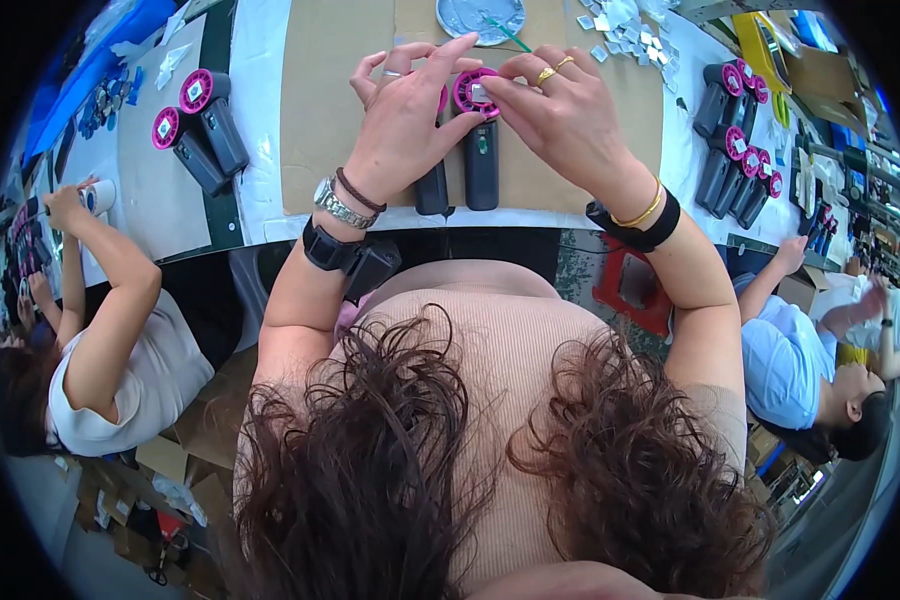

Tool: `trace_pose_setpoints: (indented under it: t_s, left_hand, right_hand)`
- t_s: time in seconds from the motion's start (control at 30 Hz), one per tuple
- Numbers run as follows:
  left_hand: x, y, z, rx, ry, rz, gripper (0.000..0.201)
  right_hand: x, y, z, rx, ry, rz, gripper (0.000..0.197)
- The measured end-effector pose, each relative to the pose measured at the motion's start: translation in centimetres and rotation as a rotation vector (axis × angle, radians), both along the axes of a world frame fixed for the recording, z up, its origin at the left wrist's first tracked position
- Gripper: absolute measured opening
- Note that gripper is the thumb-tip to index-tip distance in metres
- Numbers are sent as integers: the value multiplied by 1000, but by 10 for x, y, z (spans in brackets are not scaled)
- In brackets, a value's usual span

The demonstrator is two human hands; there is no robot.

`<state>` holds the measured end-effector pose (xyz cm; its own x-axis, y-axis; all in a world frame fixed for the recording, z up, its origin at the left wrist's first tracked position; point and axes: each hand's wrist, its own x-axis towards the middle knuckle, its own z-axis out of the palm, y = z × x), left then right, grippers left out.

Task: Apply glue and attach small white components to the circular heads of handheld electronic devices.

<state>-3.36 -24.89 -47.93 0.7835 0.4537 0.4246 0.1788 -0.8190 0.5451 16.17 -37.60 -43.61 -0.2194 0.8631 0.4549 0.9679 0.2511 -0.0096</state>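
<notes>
Two dark grey handheld devices with round pink heads lie side by side on a brown cardboard mat [330,110]. The right device [480,150] has its pink head between both my hands. My left hand [405,115] rests over the left device [431,185] and its fingers touch the pink head's left rim. My right hand [555,110] pinches the small silvery square piece at the head's centre with thumb and forefinger. Both wrists carry black bands.
Two more pink-headed devices [200,130] lie at the left, several more [735,150] at the right. A grey dish [480,18] with a green stick and small silvery squares [625,35] sit at the back. Other people work at left [110,340] and right [810,360].
</notes>
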Motion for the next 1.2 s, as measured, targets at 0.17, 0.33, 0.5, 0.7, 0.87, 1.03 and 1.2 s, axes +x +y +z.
trace_pose_setpoints:
  t_s: [0.17,0.33,0.5,0.7,0.87,1.03,1.2]
  left_hand:
    - [-1,1,0,-3,11,-6,85]
    - [-2,3,2,1,37,-4,85]
    - [-2,5,1,-14,33,-18,85]
    - [-2,6,-1,-28,28,-32,84]
    - [-3,5,1,-30,18,-37,83]
    - [-10,3,1,-31,25,-33,88]
    - [-40,16,3,-62,-62,-19,91]
  right_hand:
    - [-3,4,-3,-24,5,-4,27]
    - [-2,4,-6,-82,84,-22,25]
    - [4,8,-6,-143,145,-5,24]
    - [0,8,-5,-153,145,-18,23]
    - [-1,9,-2,-189,133,-22,21]
    - [-4,10,2,-200,56,-13,26]
    - [-25,7,7,-42,124,-10,29]
